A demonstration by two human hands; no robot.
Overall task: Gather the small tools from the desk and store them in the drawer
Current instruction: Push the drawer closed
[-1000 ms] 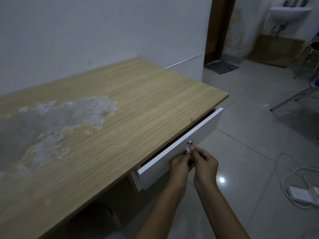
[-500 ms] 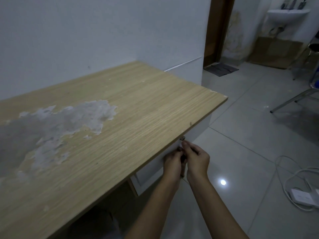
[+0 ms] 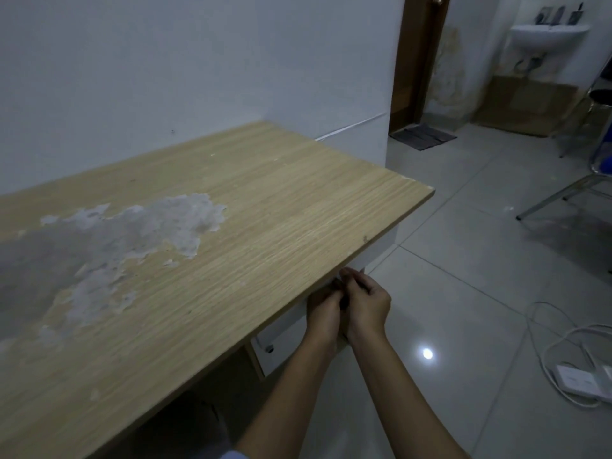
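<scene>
The white drawer [image 3: 284, 339] sits pushed in under the front edge of the wooden desk [image 3: 258, 226]; only its lower front shows. My left hand [image 3: 323, 313] and my right hand [image 3: 367, 303] are side by side against the drawer front, fingers pinched together where the small metal knob is. The knob itself is hidden behind my fingers and the desk edge. No small tools lie on the desk top; the drawer's inside is hidden.
A large patch of peeled grey-white surface [image 3: 109, 240] marks the desk's left half. A white power strip with cables [image 3: 576, 382] lies on the tiled floor at right. Metal chair legs [image 3: 563, 193] and a wall sink [image 3: 546, 34] stand farther back.
The drawer, open by a hand's width a second ago, has slid in under the desk. Both hands followed the knob toward the desk edge.
</scene>
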